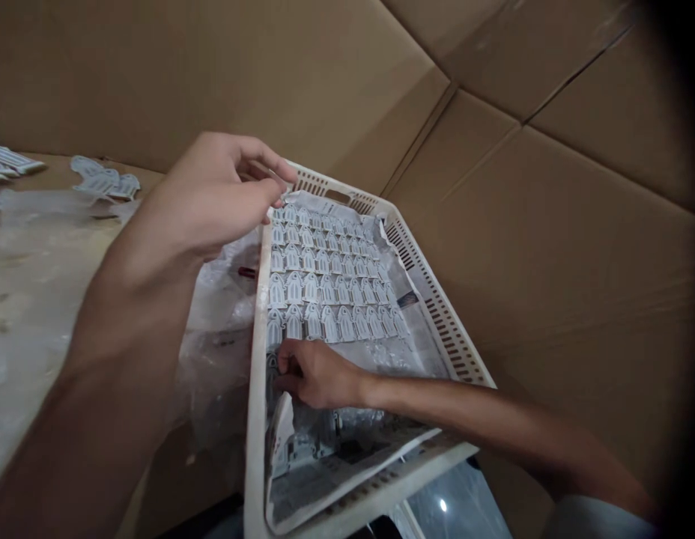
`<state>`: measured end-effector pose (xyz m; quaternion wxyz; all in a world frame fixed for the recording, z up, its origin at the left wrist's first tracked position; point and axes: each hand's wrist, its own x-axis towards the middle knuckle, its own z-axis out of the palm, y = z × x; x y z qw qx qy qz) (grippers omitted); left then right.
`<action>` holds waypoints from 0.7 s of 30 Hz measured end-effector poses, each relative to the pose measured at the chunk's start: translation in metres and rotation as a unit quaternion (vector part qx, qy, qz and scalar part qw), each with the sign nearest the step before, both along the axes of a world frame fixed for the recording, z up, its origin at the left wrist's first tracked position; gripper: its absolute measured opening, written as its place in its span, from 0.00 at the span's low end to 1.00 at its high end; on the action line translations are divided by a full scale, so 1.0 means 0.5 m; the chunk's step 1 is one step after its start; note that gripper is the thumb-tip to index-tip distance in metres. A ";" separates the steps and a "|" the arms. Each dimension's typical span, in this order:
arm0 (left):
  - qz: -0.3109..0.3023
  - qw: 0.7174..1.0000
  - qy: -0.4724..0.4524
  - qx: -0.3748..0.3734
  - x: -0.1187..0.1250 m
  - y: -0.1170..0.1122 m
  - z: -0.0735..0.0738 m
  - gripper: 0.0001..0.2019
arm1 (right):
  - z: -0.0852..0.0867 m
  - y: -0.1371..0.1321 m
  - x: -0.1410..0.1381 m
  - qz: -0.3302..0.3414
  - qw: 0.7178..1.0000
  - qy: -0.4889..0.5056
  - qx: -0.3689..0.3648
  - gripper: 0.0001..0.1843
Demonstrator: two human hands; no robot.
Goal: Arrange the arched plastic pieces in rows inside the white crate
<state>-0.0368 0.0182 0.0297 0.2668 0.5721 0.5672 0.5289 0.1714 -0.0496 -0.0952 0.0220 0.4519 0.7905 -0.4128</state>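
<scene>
At the far left of the table (33, 262) lie loose white pieces (103, 182). Nearer, the left hand (224, 195) hovers at the white crate (437, 314), over its far left corner, with its fingertips drawn together; whether they grip anything cannot be told. Inside the crate, the right hand (317, 374) curls onto the nearest row of arch-shaped pieces (330, 284), its grip hidden.

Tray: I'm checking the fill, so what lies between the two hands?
Rows of small white pieces on newspaper, between left hand and right hand, in the head view.
</scene>
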 end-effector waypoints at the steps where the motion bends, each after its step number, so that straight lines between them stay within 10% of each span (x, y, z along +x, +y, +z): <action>1: 0.001 1.000 -0.013 -0.001 -0.006 0.004 -0.003 0.13 | 0.004 0.002 0.003 0.001 1.000 -0.005 0.002 0.10; 6: 0.095 0.992 0.077 -0.021 -0.072 0.044 -0.047 0.12 | 0.054 0.022 0.026 -0.014 1.000 0.011 0.017 0.05; 11: 0.272 0.908 0.215 -0.235 -0.198 0.079 -0.135 0.50 | 0.118 0.036 0.040 -0.017 0.997 0.058 0.048 0.11; 14: 0.309 0.873 0.192 -0.325 -0.270 0.094 -0.185 0.55 | 0.137 0.038 0.044 0.003 0.995 0.071 0.072 0.14; 21: 0.289 0.898 0.213 -0.254 -0.370 0.186 -0.213 0.53 | 0.153 0.029 0.034 0.011 0.994 0.084 0.072 0.16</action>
